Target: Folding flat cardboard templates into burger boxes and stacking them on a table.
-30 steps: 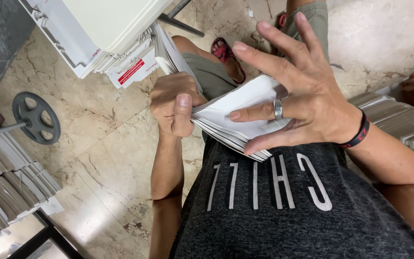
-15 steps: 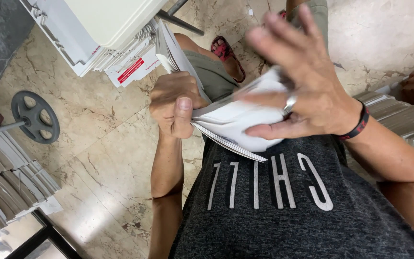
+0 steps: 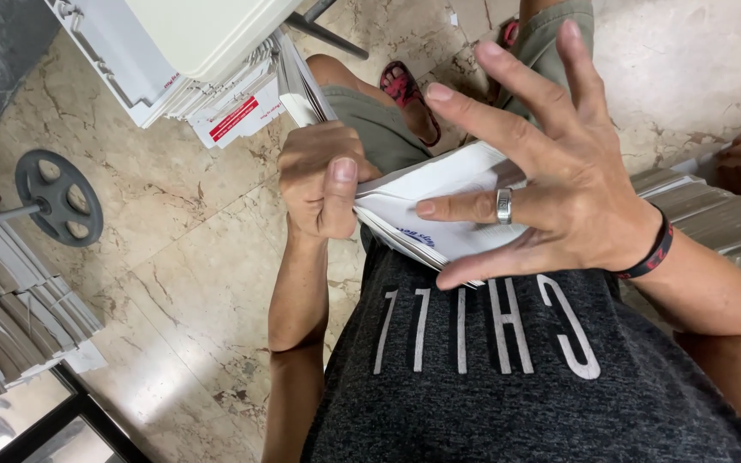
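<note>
left: bare floor (image 3: 190,257) open | ahead: white cabinet (image 3: 199,43) blocks

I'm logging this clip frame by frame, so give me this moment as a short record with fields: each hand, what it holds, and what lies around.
left hand: grips one end of a stack of white envelopes, thumb pressed on top
right hand: fingers spread, resting on the stack's top face; ring and dark wristband worn
floor: beige marble tile
nearby: white boxes upper left, grey wheel at left

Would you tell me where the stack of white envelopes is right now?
In the head view, centre frame: the stack of white envelopes is pinched between the left hand and right hand.
</note>
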